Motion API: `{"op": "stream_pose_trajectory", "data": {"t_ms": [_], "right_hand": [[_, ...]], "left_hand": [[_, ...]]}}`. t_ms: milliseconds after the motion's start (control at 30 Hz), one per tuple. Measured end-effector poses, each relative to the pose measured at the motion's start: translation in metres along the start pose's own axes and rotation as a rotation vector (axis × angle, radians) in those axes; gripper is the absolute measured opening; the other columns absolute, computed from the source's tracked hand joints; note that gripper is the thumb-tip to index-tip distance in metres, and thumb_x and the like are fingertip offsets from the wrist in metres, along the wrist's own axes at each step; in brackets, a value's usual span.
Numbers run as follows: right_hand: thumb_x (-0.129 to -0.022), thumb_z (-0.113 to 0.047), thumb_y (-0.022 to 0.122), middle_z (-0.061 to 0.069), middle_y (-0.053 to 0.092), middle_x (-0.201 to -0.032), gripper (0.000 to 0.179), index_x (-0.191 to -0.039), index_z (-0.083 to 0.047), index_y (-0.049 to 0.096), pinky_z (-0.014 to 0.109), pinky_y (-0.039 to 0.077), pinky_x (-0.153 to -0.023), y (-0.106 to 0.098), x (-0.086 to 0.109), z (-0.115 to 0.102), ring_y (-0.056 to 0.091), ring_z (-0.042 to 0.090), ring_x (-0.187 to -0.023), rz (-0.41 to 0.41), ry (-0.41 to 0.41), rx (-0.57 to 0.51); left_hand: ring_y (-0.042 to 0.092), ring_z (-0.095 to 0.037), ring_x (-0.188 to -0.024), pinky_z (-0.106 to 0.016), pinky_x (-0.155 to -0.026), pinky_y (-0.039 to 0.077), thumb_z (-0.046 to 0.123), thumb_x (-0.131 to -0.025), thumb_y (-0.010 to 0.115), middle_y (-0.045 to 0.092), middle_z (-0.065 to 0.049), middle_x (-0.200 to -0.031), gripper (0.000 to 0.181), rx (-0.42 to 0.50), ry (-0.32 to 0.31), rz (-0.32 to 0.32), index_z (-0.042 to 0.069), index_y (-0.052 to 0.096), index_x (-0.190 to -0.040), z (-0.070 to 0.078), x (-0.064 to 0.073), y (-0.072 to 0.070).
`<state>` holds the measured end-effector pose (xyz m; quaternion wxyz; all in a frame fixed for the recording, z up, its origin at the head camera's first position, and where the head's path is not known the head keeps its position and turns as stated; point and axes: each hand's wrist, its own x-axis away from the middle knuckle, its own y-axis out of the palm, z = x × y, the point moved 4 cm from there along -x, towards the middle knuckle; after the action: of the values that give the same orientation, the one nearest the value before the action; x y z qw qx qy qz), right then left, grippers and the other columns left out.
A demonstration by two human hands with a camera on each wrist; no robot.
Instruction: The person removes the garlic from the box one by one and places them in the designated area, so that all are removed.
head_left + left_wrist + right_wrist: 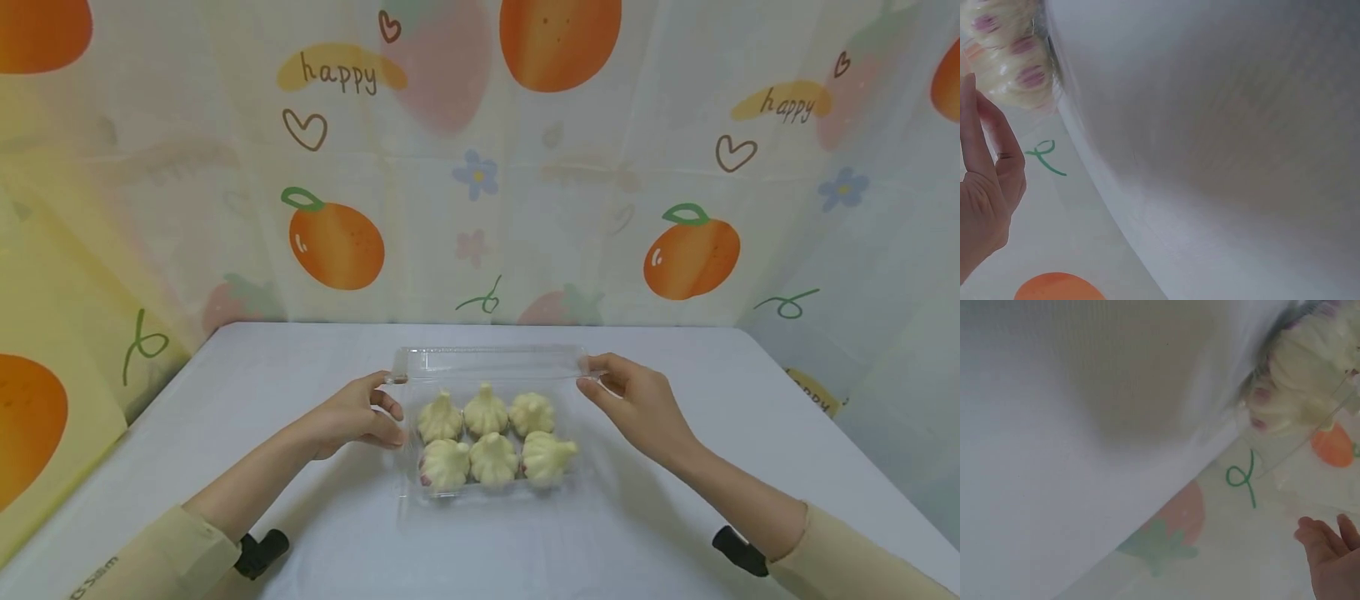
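Observation:
A clear plastic clamshell box point(408, 487) sits on the table with its lid point(487, 362) raised at the far side. Several pale garlic bulbs point(493, 458) lie in it in two rows, some with purple patches. My left hand point(352, 421) holds the box's left side, index finger at the lid's corner and thumb lower on the wall. At the lid's right corner, my right hand point(637, 408) pinches the edge between thumb and fingers. The left wrist view shows bent fingers point(1004, 147) beside the garlic; the right wrist view shows fingertips point(1307, 531) close to the clear plastic.
A white cloth covers the table point(300, 533). Behind it hangs a curtain point(487, 217) printed with oranges, strawberries and hearts, reaching round both sides. Black wrist straps point(261, 554) show below both forearms.

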<state>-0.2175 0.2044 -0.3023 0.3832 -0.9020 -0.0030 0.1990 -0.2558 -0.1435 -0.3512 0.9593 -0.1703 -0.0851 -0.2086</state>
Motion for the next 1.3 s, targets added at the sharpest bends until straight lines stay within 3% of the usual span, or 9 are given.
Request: {"op": "stream_pose_trajectory", "data": {"t_ms": [167,333,567,800,1067,1300], "right_hand": [[-0.093,-0.021,0.068,0.007,0.078,-0.103,0.016,-0.108,-0.013,0.071,0.043,0.062,-0.085,0.004,-0.023,0.007,0.076,0.024,-0.095,0.093,-0.015,-0.014],[-0.092,-0.018,0.071,0.007,0.078,-0.102,0.013,-0.101,-0.010,0.068,0.036,0.063,-0.083,0.010,-0.047,0.014,0.075,0.024,-0.094,0.147,-0.020,-0.055],[-0.095,-0.017,0.066,0.015,0.074,-0.115,0.021,-0.110,-0.004,0.058,0.045,0.060,-0.092,0.021,-0.080,0.019,0.071,0.032,-0.106,0.126,0.032,-0.130],[-0.095,-0.011,0.064,0.021,0.072,-0.115,0.027,-0.118,-0.001,0.055,0.032,0.064,-0.084,0.035,-0.107,0.027,0.072,0.033,-0.103,0.122,0.135,-0.270],[-0.099,-0.010,0.058,0.025,0.069,-0.119,0.035,-0.132,0.000,0.049,0.029,0.064,-0.084,0.043,-0.122,0.041,0.070,0.035,-0.102,0.013,0.265,-0.315],[-0.099,-0.005,0.054,0.029,0.061,-0.130,0.040,-0.137,0.004,0.044,0.022,0.063,-0.079,0.052,-0.130,0.053,0.071,0.023,-0.096,-0.107,0.364,-0.405]], "left_hand": [[0.065,-0.015,-0.078,-0.034,-0.081,0.065,-0.001,-0.076,0.075,0.053,-0.010,-0.097,0.090,-0.012,0.001,-0.007,0.001,0.027,-0.151,0.001,0.001,0.000],[0.066,-0.016,-0.078,-0.034,-0.081,0.065,0.000,-0.076,0.075,0.053,-0.010,-0.098,0.090,-0.015,-0.005,-0.011,0.002,0.026,-0.152,0.001,0.001,0.001],[0.066,-0.016,-0.079,-0.034,-0.081,0.065,0.001,-0.077,0.075,0.053,-0.010,-0.098,0.089,-0.009,-0.005,-0.010,0.003,0.027,-0.152,0.001,0.001,0.000],[0.066,-0.016,-0.078,-0.034,-0.080,0.065,0.000,-0.077,0.075,0.054,-0.010,-0.099,0.089,0.004,-0.013,0.000,0.005,0.028,-0.152,0.000,0.001,0.001],[0.066,-0.016,-0.079,-0.035,-0.082,0.065,0.000,-0.078,0.075,0.053,-0.009,-0.099,0.089,0.005,-0.012,-0.006,0.005,0.027,-0.153,0.002,0.001,0.001],[0.065,-0.016,-0.078,-0.036,-0.081,0.065,-0.001,-0.078,0.074,0.054,-0.010,-0.099,0.087,0.010,-0.013,0.001,0.004,0.028,-0.152,0.000,0.000,0.001]]}}
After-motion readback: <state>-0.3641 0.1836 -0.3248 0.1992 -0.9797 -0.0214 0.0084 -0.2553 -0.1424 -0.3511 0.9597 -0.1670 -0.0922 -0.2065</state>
